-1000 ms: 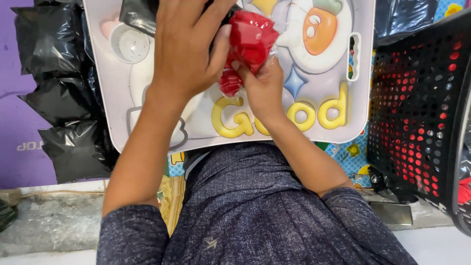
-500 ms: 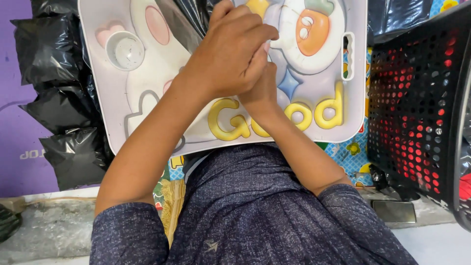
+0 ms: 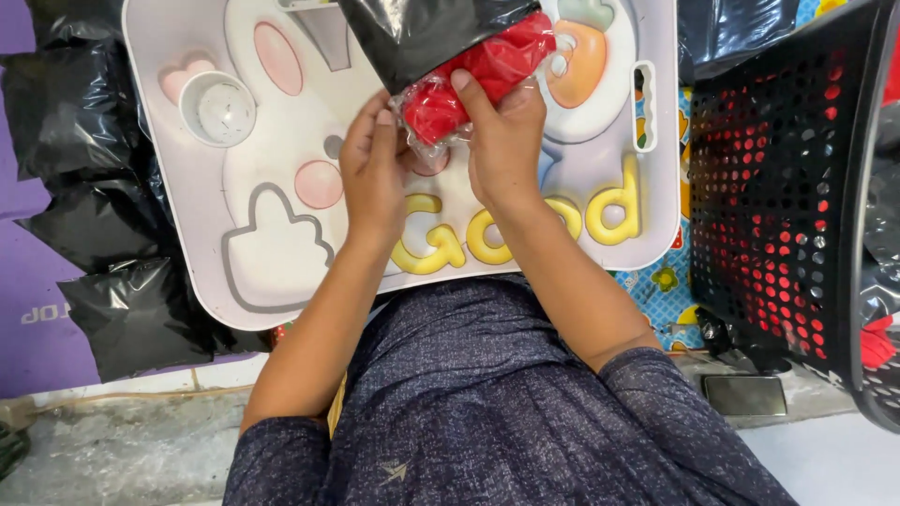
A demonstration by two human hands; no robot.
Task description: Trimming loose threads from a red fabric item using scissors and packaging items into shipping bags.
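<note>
Since earlier, both hands parted: right hand (image 3: pixel 502 131) clamps red bundle (image 3: pixel 478 80), long axis toward 2 o'clock into black bag (image 3: pixel 422 28); left hand (image 3: pixel 373 169) pinches its wrap.

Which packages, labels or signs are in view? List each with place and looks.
Red item in clear wrap: top centre, held by both hands, half in a black bag.
Black plastic packages: heaped at left, crinkled, glossy.
Lap tray: white, rabbit and carrot shapes, raised yellow letters.
Purple mat: far left, pale lettering.

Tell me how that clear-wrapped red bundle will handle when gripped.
The red bundle probably squashes easily: it bulges between the left hand and right hand. Its glossy clear wrap looks slippery. It likely won't roll, being lumpy and half inside the black bag.
</note>
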